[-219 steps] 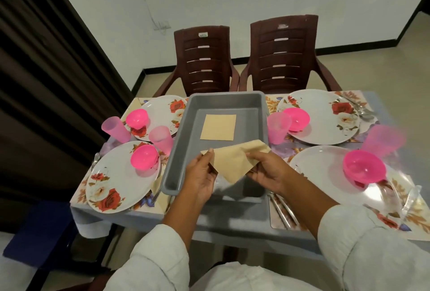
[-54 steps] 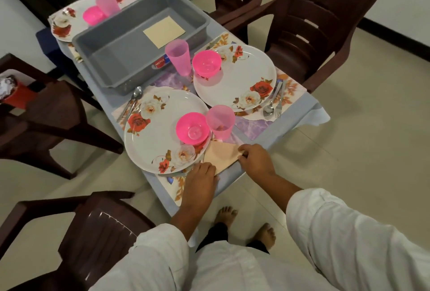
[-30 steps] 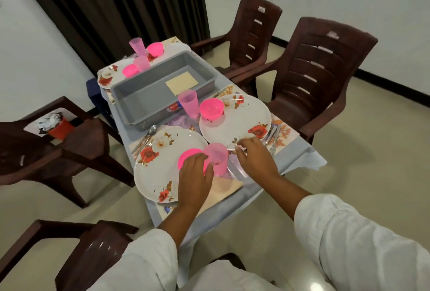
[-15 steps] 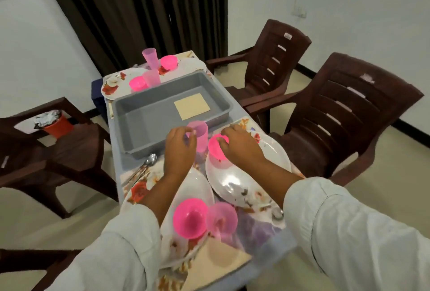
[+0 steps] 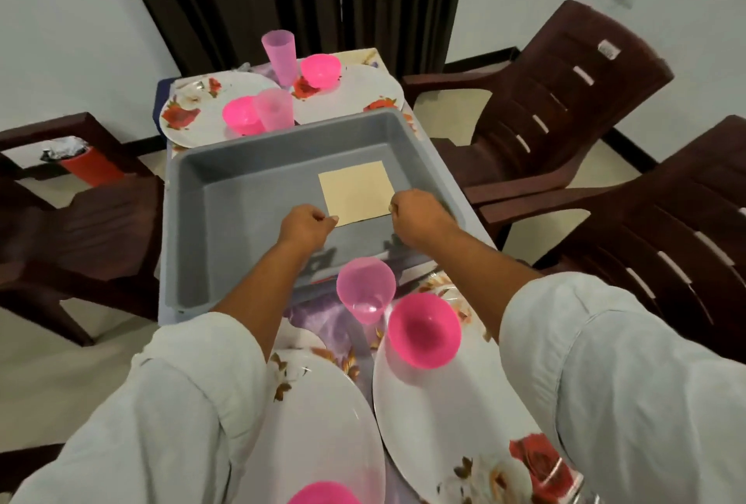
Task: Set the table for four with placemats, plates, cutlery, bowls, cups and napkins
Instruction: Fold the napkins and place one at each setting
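Now the left hand (image 5: 306, 223) and the right hand (image 5: 420, 213) reach into the grey tray (image 5: 242, 197), each with curled fingers pinching a near corner of the beige napkin (image 5: 357, 191). It lies flat on the tray floor, towards the right side.

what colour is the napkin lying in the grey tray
The napkin is plain pale beige, seen best in the head view.

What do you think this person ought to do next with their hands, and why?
Probably lift the napkin out of the grey tray. The left hand and right hand seem to pinch its near corners, while it lies flat on the tray floor, not at a place setting.
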